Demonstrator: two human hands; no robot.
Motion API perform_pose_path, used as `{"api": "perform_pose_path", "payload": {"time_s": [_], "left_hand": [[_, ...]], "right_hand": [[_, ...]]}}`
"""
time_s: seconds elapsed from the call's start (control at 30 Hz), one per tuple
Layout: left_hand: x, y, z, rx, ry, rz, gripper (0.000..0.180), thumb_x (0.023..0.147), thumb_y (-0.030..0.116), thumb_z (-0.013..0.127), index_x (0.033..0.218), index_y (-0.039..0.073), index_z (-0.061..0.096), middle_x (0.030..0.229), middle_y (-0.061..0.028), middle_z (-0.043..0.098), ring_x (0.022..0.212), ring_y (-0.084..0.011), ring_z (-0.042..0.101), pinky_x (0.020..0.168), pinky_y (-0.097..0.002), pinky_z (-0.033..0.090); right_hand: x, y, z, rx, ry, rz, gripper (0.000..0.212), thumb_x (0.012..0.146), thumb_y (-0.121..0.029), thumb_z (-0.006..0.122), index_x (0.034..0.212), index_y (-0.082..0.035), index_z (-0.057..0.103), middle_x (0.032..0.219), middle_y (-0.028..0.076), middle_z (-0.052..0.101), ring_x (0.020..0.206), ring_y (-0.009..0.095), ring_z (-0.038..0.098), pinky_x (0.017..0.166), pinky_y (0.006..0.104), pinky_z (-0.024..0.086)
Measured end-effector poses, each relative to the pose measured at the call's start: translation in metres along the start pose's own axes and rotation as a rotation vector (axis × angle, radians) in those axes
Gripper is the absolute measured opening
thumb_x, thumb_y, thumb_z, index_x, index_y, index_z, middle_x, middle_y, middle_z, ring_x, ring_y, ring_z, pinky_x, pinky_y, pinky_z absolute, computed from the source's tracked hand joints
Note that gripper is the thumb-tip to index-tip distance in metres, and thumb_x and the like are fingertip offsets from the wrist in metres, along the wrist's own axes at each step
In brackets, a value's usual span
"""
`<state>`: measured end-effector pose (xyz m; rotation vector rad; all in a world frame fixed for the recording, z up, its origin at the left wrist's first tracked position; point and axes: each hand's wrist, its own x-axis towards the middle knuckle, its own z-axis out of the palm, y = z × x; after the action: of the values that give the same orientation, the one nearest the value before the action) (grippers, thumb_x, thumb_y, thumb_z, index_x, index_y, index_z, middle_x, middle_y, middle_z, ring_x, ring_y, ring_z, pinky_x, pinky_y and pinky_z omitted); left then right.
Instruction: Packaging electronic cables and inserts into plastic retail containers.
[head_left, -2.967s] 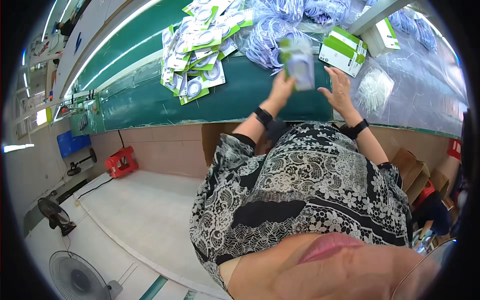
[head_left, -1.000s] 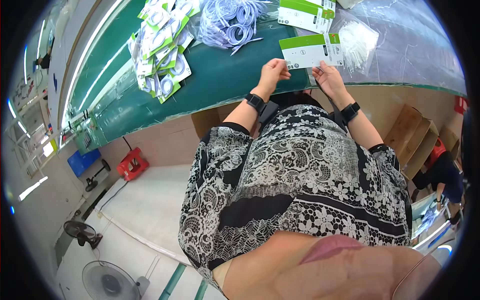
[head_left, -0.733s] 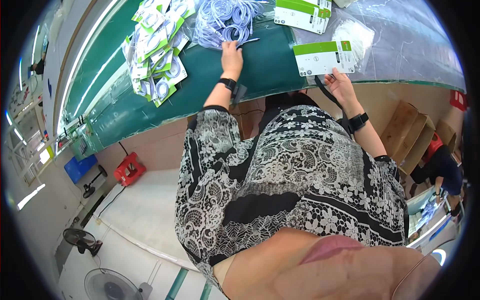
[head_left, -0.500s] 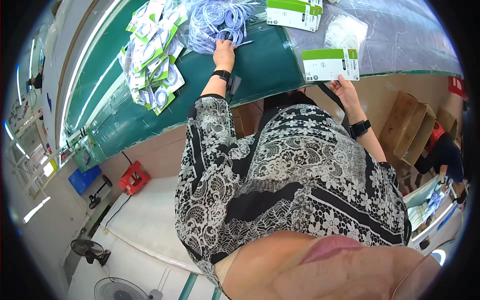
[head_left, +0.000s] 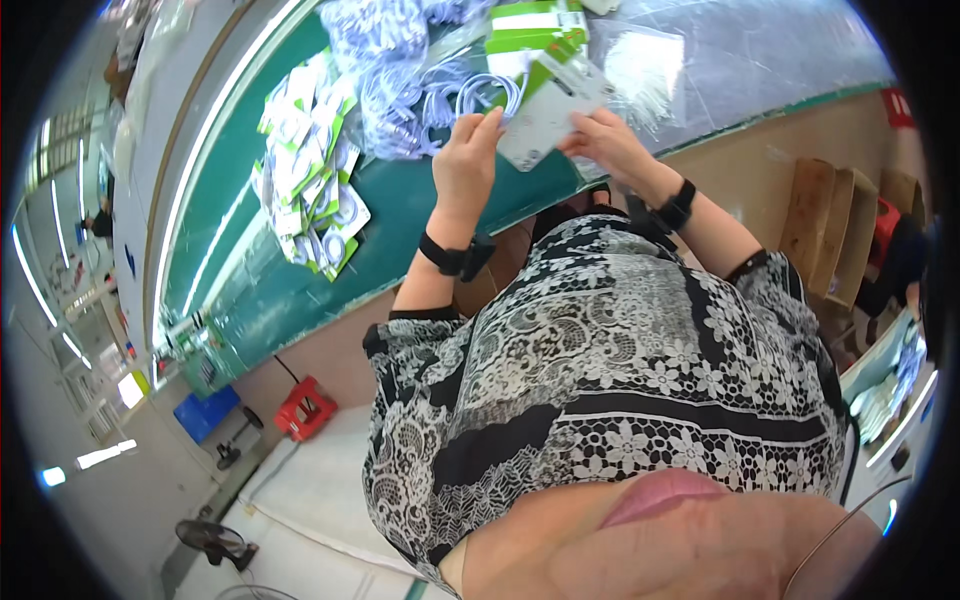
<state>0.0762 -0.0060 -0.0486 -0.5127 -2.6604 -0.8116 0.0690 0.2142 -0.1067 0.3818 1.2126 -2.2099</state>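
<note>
My left hand (head_left: 468,165) is closed, its fingertips pinched on a coiled pale-lilac cable (head_left: 514,92) whose loop stands up above them. Right beside it, my right hand (head_left: 608,147) grips the lower right edge of a white and green packaging card (head_left: 552,118), which is tilted. The cable coil and the card's left edge meet or overlap; whether they touch I cannot tell. Beyond my left hand lies a large heap of coiled lilac cables (head_left: 375,70), partly in clear plastic. At its left, a pile of cards with cables on them (head_left: 312,170) spreads over the green table mat (head_left: 265,285).
A stack of green and white cards (head_left: 530,22) lies at the far middle. To its right is a clear bag of thin white strips (head_left: 645,75). Cardboard boxes (head_left: 825,230) stand at the right, a red stool (head_left: 306,408) at the lower left. Another person appears at the right rim.
My left hand has come away from the cable heap with a coil in its fingers. My right hand has moved left with the card, now tilted, bringing both hands close together.
</note>
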Motion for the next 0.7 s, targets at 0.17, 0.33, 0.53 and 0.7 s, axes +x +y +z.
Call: {"api": "perform_pose_path", "payload": {"time_s": [0.17, 0.33, 0.53, 0.7], "left_hand": [[0.003, 0.016, 0.014, 0.076, -0.068, 0.159, 0.032, 0.075, 0.002, 0.059, 0.106, 0.010, 0.065, 0.090, -0.0065, 0.058, 0.075, -0.0226, 0.061, 0.063, -0.0335, 0.048], [0.014, 0.012, 0.014, 0.072, -0.096, 0.276, 0.033, 0.075, 0.001, 0.057, 0.106, 0.009, 0.065, 0.092, -0.0068, 0.058, 0.076, -0.0239, 0.060, 0.065, -0.0347, 0.048], [0.036, 0.004, 0.009, -0.007, -0.182, 0.435, 0.036, 0.072, -0.002, 0.056, 0.106, 0.008, 0.064, 0.094, -0.0076, 0.059, 0.079, -0.0253, 0.059, 0.068, -0.0365, 0.048], [0.034, 0.015, 0.010, -0.044, -0.174, 0.385, 0.032, 0.076, -0.003, 0.057, 0.105, 0.008, 0.064, 0.093, -0.0073, 0.060, 0.075, -0.0255, 0.057, 0.066, -0.0360, 0.048]], "right_hand": [[0.011, -0.016, 0.015, 0.147, -0.154, -0.104, 0.027, 0.093, -0.020, 0.058, 0.107, 0.001, 0.052, 0.096, 0.008, 0.061, 0.079, 0.014, 0.063, 0.072, 0.0260, 0.052], [0.012, -0.021, 0.014, 0.010, -0.076, -0.208, 0.028, 0.091, -0.024, 0.062, 0.101, 0.000, 0.055, 0.084, 0.006, 0.063, 0.072, 0.012, 0.063, 0.067, 0.0244, 0.052], [0.006, -0.027, 0.012, -0.070, -0.099, -0.192, 0.026, 0.091, -0.026, 0.062, 0.101, -0.002, 0.058, 0.079, 0.002, 0.060, 0.069, 0.009, 0.059, 0.067, 0.0230, 0.051], [0.008, -0.025, 0.008, -0.049, -0.043, -0.355, 0.032, 0.089, -0.028, 0.064, 0.101, 0.001, 0.057, 0.079, 0.004, 0.062, 0.066, 0.010, 0.062, 0.062, 0.0233, 0.050]]}}
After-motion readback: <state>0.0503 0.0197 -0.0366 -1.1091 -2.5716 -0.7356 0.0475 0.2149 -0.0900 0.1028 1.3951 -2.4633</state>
